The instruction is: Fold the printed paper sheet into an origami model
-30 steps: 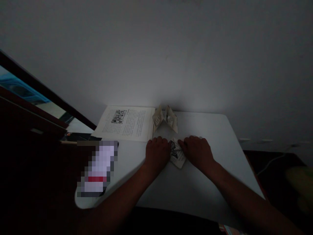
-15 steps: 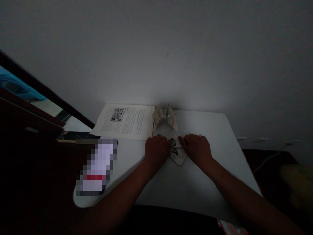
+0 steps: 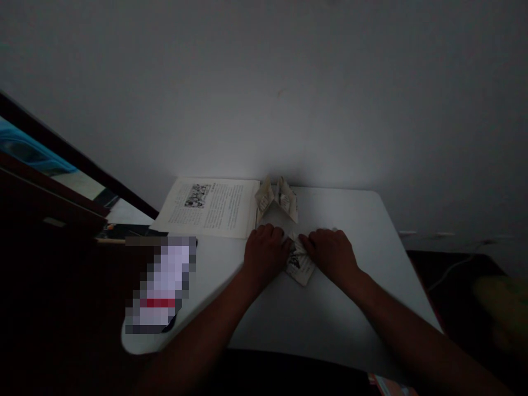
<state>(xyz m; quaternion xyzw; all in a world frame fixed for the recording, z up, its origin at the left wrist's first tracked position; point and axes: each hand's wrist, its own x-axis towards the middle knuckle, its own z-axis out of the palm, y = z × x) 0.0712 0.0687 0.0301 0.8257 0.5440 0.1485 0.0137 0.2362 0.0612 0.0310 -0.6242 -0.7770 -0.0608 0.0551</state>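
Note:
A small piece of folded printed paper (image 3: pixel 302 268) lies over the white table, one corner toward me. My left hand (image 3: pixel 266 254) grips its left side, fingers curled and thumb against the paper. From the other side my right hand (image 3: pixel 331 250) pinches the right part, its fingers bent too. Both hands cover the paper's side edges. Just beyond them stands a folded paper shape (image 3: pixel 277 202) with pointed, opened-out flaps, made of similar printed paper.
An open book (image 3: pixel 223 209) with printed text and a picture lies at the table's back left. A phone (image 3: pixel 167 280), its screen blurred, rests near the left edge of the white table (image 3: pixel 350 212). A grey wall (image 3: pixel 330 99) rises behind.
Both hands stay on the folded paper with only slight finger shifts. The paper's near corner sits slightly lower in view. The whole view has tilted a little.

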